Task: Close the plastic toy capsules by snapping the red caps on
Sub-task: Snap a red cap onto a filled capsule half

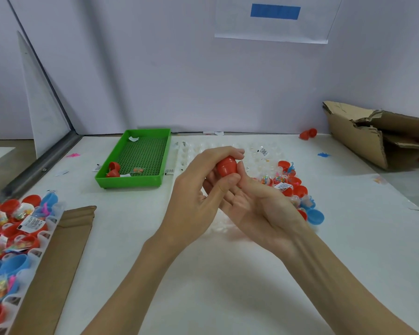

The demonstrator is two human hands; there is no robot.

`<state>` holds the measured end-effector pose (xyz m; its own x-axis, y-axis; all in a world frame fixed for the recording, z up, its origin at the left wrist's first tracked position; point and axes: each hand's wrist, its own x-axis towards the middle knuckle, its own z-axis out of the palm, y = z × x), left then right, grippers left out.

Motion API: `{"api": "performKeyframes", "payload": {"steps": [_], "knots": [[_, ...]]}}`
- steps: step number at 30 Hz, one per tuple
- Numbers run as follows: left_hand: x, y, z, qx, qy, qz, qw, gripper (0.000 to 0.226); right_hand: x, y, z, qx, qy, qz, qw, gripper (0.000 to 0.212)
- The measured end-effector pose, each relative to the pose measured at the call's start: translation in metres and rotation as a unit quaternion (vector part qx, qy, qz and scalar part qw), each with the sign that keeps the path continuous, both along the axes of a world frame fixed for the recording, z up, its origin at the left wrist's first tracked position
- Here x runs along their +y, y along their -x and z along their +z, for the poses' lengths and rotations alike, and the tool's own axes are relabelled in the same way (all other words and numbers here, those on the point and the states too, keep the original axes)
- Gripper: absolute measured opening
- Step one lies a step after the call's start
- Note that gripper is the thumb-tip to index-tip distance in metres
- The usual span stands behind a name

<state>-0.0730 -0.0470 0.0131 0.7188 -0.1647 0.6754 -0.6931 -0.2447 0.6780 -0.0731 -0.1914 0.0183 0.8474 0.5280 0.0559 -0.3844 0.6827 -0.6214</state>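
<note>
A red capsule [226,166] is held above the middle of the white table. My left hand [198,194] curls its fingers over the capsule's top and its thumb presses from below. My right hand [259,206] lies palm up beneath, with its thumb against the capsule's right side. Behind the hands lies a clear plastic tray [203,146] whose right part holds several red and blue capsule halves [293,182] with small toys and paper slips.
A green tray [133,183] at the back left holds red capsule halves [113,169]. At the left edge stands a white rack [38,238] of filled red and blue capsules, beside cardboard [58,262]. A torn cardboard box [382,136] sits at the back right.
</note>
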Motion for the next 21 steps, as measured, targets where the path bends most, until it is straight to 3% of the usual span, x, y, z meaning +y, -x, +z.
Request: {"api": "performKeyframes", "payload": {"steps": [5,12,18,21], "knots": [[0.0006,0.0005,-0.0021,-0.014,-0.016,0.023,1.0,0.028,0.0026,0.0003,-0.0028,0.012,-0.009,-0.009,1.0,0.031],[-0.0023,0.0018,-0.0041,0.021,0.008,0.008,1.0,0.057,0.0032,0.0007,-0.0054,0.06,-0.034,-0.019,0.997,0.032],[-0.001,0.0026,-0.0026,-0.009,-0.005,0.028,1.0,0.035,0.0027,0.0044,-0.0019,0.078,-0.031,-0.016,0.996,0.026],[0.0025,0.0027,-0.0028,-0.034,-0.028,0.063,0.997,0.034,0.0071,0.0077,-0.0037,0.099,-0.04,-0.02,0.994,0.022]]}}
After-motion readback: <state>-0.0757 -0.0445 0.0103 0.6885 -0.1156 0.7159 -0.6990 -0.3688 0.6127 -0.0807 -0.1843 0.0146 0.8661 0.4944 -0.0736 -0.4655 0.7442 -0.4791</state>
